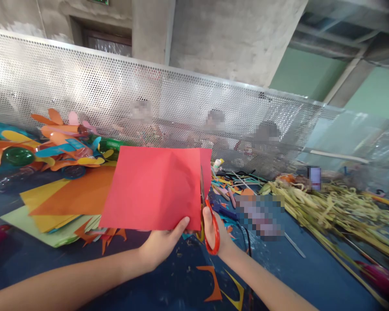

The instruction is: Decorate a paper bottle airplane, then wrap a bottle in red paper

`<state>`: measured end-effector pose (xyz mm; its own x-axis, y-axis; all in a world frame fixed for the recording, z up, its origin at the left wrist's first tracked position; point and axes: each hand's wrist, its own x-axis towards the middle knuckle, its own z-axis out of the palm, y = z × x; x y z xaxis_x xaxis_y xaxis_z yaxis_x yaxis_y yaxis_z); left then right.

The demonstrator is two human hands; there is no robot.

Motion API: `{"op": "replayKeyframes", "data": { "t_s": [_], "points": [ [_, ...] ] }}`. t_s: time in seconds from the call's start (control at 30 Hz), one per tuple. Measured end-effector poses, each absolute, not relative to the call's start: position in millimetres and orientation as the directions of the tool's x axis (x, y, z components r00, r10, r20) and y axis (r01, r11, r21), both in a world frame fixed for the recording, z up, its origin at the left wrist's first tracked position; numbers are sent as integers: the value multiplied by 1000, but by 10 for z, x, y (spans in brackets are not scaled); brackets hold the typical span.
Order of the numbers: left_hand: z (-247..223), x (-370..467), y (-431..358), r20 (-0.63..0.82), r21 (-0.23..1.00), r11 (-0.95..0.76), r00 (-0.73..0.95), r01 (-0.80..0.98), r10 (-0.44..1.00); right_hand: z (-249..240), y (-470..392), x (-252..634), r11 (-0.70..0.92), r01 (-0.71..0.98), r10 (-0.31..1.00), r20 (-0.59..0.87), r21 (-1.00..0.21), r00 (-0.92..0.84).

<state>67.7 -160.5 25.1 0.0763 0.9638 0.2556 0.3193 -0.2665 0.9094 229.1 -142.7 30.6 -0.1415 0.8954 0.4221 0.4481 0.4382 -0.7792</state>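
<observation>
A sheet of red paper (149, 185) is held up before me over the blue table. My left hand (164, 246) grips its lower edge, the thumb on the near face and the fingers hidden behind. My right hand (215, 229) is closed on a pair of scissors (213, 242) with red-orange handles. Their blades point away from me and lie along the right side of the sheet, where a narrow strip (206, 172) is partly parted from the rest. Orange and yellow paper offcuts (214, 283) lie on the table below my hands.
On the left lie yellow, orange and green sheets (74, 194), with bottles bearing paper petals (71, 138) behind. To the right are a blue glue gun (225, 211) with a black cord and a heap of dry plant strips (330, 207). A perforated metal panel (181, 99) stands behind the table.
</observation>
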Motion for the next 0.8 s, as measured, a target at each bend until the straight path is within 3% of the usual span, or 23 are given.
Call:
{"op": "replayKeyframes", "data": {
  "t_s": [0.33, 0.63, 0.8],
  "points": [
    [255, 671, -1612, 272, 903, -286, 91, 321, 958, 250, -1407, 2275, 417, 469, 902, 419, -779, -107],
    [203, 694, -1571, 288, 917, -292, 55, 271, 956, 244, -1407, 2219, 381, 295, 924, 368, -876, -102],
    [186, 695, -1562, 292, 924, -295, 52, 245, 955, 291, -1428, 2244, 399, 367, 916, 387, -841, -108]
  ]
}}
